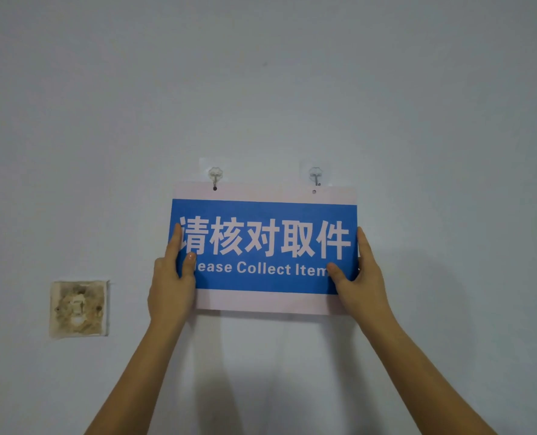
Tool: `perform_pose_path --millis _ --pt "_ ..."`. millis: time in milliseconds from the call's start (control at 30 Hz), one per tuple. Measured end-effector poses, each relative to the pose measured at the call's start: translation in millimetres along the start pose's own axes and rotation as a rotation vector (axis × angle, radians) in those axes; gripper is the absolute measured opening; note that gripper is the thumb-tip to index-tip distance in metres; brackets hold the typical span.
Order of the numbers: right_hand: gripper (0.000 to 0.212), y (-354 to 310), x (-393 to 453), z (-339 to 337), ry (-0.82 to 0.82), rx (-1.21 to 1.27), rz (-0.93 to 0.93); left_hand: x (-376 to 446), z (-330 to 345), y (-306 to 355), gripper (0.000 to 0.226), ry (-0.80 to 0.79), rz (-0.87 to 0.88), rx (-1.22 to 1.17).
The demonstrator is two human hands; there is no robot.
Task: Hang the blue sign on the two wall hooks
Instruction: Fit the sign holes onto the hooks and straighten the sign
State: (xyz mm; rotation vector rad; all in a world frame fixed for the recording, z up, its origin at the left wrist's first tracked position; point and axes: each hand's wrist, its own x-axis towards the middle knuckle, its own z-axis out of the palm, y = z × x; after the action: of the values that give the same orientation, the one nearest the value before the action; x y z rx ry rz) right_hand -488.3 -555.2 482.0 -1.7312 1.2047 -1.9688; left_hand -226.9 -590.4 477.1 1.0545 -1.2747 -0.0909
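A blue sign (262,246) with white Chinese characters, English lettering and a pale border is pressed flat against the wall. My left hand (173,277) grips its lower left edge, thumb over the front. My right hand (356,277) grips the lower right edge the same way. Two clear adhesive hooks are stuck to the wall above it. The left hook (215,176) reaches down to the sign's left hole, which looks dark as if the hook tip sits in it. The right hook (315,176) ends just above the right hole (314,191), which shows empty.
The wall (292,89) is plain pale grey. A stained, damaged square patch (78,309) is set into it at lower left, well apart from the sign. Both forearms rise from the bottom of the view.
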Motion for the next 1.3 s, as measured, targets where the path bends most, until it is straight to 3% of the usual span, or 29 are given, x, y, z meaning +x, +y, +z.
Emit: perform_pose_path --millis 1300 --pt "0.075 -17 24 -30 -0.048 -0.158 -0.016 -10 20 11 0.054 0.003 -0.076 0.076"
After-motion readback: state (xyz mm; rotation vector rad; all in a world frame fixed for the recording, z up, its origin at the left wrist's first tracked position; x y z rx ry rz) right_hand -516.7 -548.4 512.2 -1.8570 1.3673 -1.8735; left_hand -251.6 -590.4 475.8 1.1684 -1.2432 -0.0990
